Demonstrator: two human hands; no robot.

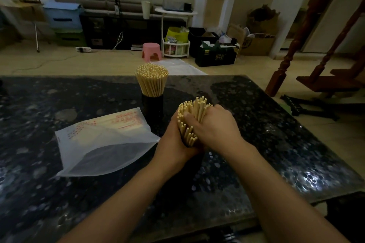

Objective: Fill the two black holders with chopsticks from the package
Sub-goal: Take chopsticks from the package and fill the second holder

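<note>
A black holder (153, 107) stands at the middle of the dark table, packed with a fan of pale chopsticks (152, 80). Nearer to me, a second black holder (188, 145) is almost hidden between my hands, with only a sliver of its rim showing. A bundle of chopsticks (192, 119) sticks up out of it at uneven heights. My left hand (174, 140) wraps the holder and bundle from the left. My right hand (214, 126) grips the bundle from the right, thumb pressed among the sticks. The white package (104, 144) with red print lies flat to the left, its mouth open.
The speckled dark stone table (276, 144) extends all around, its far edge behind the full holder. Beyond it on the floor are a pink stool (151, 51), boxes and a wooden stair post (280, 73) at the right.
</note>
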